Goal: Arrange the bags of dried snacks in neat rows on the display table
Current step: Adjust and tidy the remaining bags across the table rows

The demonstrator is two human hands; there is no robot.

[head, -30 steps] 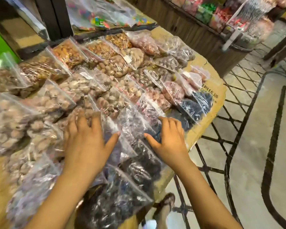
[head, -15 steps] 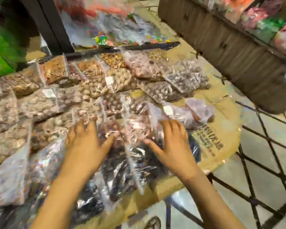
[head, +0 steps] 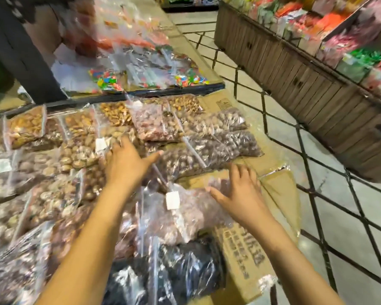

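black snack bag (head: 185,269): nearest, at the front edge of the cardboard sheet (head: 279,194) covering the table.
pink snack bag (head: 191,214): just behind it, white label on top.
right hand (head: 240,192): fingers straight and spread, flat on the pink bag's right end, no grip.
left hand (head: 128,164): palm down on bags farther in, fingers straight, thumb out.
brown nut bag (head: 209,153): just beyond both hands.
other snack bags (head: 42,194): overlapping rows, left and back.
candy bags (head: 145,78): behind, blurred.
wooden display stand (head: 295,73): far right.

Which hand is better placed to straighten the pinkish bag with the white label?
Right: the right hand rests on the pinkish bag; the left hand lies over brown bags farther back.
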